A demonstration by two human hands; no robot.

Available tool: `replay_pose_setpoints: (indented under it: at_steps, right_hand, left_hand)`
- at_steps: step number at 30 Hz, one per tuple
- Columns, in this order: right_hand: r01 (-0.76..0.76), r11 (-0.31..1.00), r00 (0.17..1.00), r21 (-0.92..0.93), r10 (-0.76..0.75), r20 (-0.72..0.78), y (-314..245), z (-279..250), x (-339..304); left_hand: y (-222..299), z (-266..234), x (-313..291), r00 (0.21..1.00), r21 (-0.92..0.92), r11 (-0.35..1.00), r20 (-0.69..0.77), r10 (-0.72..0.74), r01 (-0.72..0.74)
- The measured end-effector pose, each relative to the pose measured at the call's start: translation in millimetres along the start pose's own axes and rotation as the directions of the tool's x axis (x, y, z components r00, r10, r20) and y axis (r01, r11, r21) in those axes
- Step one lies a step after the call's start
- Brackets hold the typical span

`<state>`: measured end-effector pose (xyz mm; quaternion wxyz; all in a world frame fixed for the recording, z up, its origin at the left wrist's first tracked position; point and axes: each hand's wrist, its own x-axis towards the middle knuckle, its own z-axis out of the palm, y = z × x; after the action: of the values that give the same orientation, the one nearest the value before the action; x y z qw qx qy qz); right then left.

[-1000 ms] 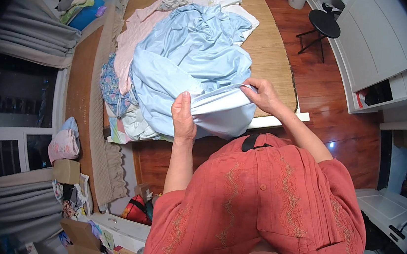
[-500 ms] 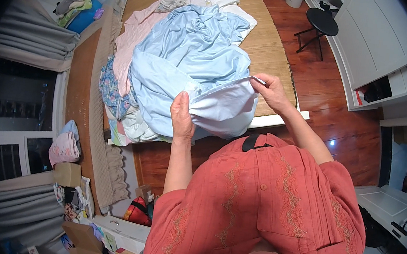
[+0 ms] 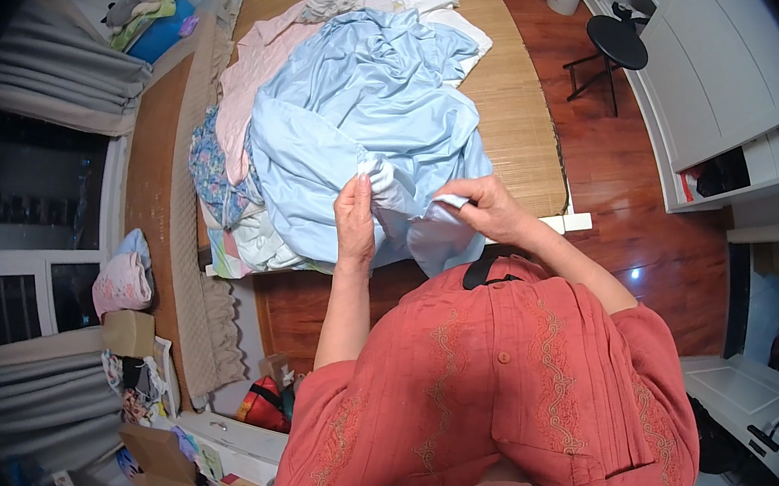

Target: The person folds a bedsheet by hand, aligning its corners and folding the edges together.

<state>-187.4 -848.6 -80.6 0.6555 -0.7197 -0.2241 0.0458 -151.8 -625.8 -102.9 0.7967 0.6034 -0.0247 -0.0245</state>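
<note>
A large light blue sheet [image 3: 369, 80] lies bunched on the bed, its near end hanging over the bed's front edge. My left hand [image 3: 355, 222] pinches the sheet's hem close to its middle, thumb on top. To the right, my right hand [image 3: 492, 211] grips another stretch of the same hem between thumb and fingers. Between the two hands the cloth sags in folds, its paler underside turned up. Under and beside the sheet are a pink cloth [image 3: 248, 67], a white cloth [image 3: 468, 38] and a blue floral cloth [image 3: 213, 163].
A woven mat [image 3: 509, 94] covers the bed. Right of it, a black round stool [image 3: 617, 42] stands on the wooden floor near a white cabinet [image 3: 739, 80]. A padded window ledge [image 3: 154, 180] runs along the left. An open cardboard box [image 3: 162, 466] sits at lower left.
My right hand has moved left and slightly nearer to me with the hem, closer to my left hand. The stretched edge has slackened into folds. My left hand has hardly moved.
</note>
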Motion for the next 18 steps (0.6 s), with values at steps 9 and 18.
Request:
replay_pose_setpoints:
  at_steps: [9, 18]
  right_hand:
    - [0.035, 0.997, 0.999, -0.066, -0.032, 0.036, -5.4, 11.2, 11.7]
    - [-0.142, 0.963, 0.984, -0.227, 0.113, -0.135, 18.5, 6.4, 8.0]
  left_hand:
    - [-16.3, 29.4, -16.9, 0.967, -0.417, 0.877, 0.184, -0.176, 0.239]
    - [-22.7, 50.3, -45.5, 0.94, -0.268, 0.913, 0.238, -0.246, 0.307]
